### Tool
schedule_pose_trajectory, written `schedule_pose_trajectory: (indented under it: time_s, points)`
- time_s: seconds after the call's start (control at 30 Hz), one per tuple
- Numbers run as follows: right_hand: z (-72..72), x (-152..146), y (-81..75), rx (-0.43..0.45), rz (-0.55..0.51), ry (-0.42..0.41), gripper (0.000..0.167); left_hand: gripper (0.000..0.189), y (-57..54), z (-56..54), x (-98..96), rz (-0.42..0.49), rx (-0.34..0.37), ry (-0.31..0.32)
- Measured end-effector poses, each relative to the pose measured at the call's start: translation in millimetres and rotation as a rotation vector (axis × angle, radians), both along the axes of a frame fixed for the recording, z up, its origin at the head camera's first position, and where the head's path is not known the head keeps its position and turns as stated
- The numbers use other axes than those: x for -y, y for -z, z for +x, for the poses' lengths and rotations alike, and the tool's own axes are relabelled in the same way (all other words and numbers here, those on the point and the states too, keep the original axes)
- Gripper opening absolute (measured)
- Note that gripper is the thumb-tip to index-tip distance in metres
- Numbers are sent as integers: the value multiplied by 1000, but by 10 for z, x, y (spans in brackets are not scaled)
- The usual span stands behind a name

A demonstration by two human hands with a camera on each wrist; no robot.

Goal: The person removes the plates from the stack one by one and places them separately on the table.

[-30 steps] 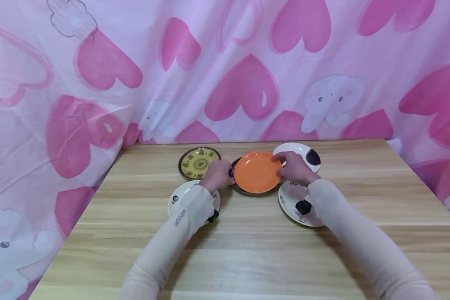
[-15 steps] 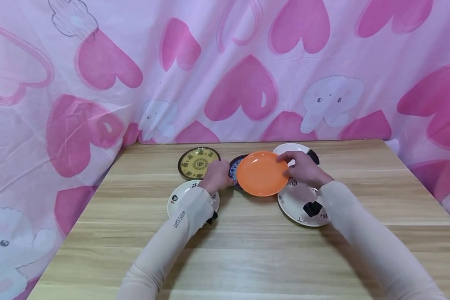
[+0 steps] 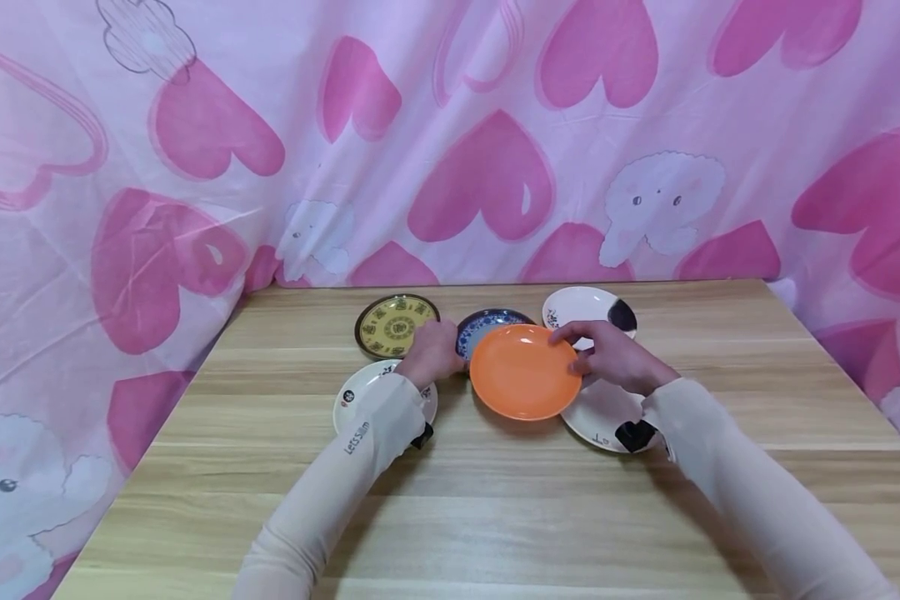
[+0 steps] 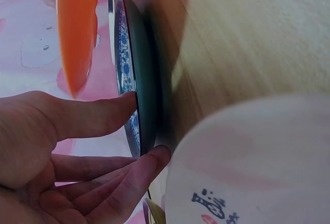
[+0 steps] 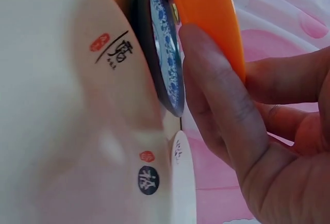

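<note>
An orange plate (image 3: 525, 373) is pinched at its right rim by my right hand (image 3: 615, 357); in the right wrist view the thumb and fingers lie on opposite faces of it. It is raised and tilted over the table, overlapping the front of a blue-patterned plate (image 3: 487, 322). At that patterned plate's left edge, my left hand (image 3: 431, 352) pinches the rim. The left wrist view puts the left thumb (image 4: 111, 115) on the upper face and the fingers at the underside; the plate's dark green bottom (image 4: 147, 85) shows there.
Left of the middle sits a yellow plate (image 3: 378, 325) with a dark rim, and nearer a white plate (image 3: 356, 400) partly under my left sleeve. At right are a white plate with a black patch (image 3: 581, 307) and a nearer white plate (image 3: 596, 417). A heart-print curtain (image 3: 487, 175) hangs behind the table.
My right hand has drawn the orange plate toward me and slightly right, away from over the blue-patterned plate, whose face now shows more. My left hand has stayed nearly in place.
</note>
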State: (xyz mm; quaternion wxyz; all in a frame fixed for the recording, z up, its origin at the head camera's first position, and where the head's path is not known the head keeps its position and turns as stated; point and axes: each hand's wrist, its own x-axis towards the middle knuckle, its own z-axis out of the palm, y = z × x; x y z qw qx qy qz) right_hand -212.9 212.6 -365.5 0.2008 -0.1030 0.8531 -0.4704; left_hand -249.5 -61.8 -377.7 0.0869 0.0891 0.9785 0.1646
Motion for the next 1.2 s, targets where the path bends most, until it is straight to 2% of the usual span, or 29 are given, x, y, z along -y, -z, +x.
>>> schedule_pose_trajectory:
  time_s: [0.37,0.63,0.97,1.2]
  points:
    - [98,6,108,-7,-53,-93,45,38,0,-3,14,-10,8,-11]
    - [195,64,141,-80,47,-163,44,45,-23,-2,-3,-32,5,-9]
    - [273,179,176,-40,75,-187,46,40,-10,0,-6,-1,26,-14]
    - [297,252,161,-105,129,-223,48,39,-9,-17,-10,-6,25,-12]
